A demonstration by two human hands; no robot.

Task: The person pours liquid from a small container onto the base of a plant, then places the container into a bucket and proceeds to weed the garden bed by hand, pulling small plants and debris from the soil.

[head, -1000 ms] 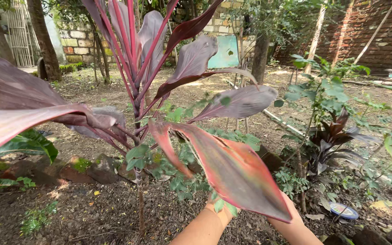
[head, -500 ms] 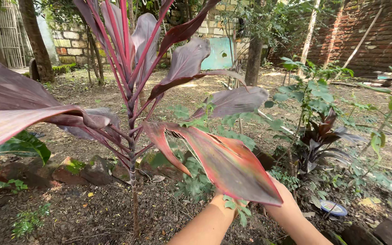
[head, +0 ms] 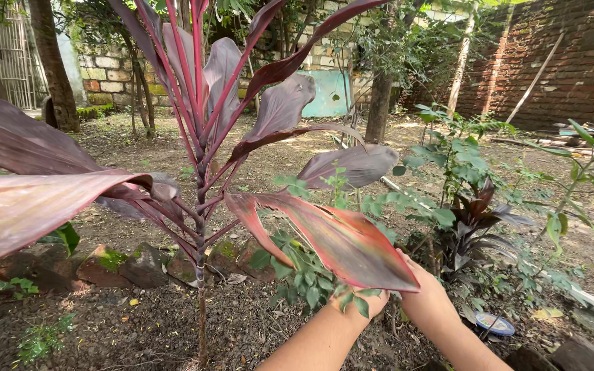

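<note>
A tall plant with dark red and purple leaves rises on a thin stem (head: 201,275) from bare soil. One of its broad red leaves (head: 338,240) droops over both my hands. My left hand (head: 367,302) is under that leaf's tip, closed among the stems of a small green leafy plant (head: 304,275). My right hand (head: 426,294) is just to the right of it, close beside the left. The red leaf hides the right hand's fingers, so its grip is unclear.
Mossy bricks (head: 111,264) edge the bed on the left. A dark-leaved plant (head: 476,213) and thin green shrubs stand to the right. A small round blue-and-white dish (head: 495,323) lies on the soil. A brick wall (head: 572,62) and tree trunks (head: 379,103) stand behind.
Both hands have risen and moved forward under the red leaf. The green leafy plant has come up with them and now spreads higher around the left hand.
</note>
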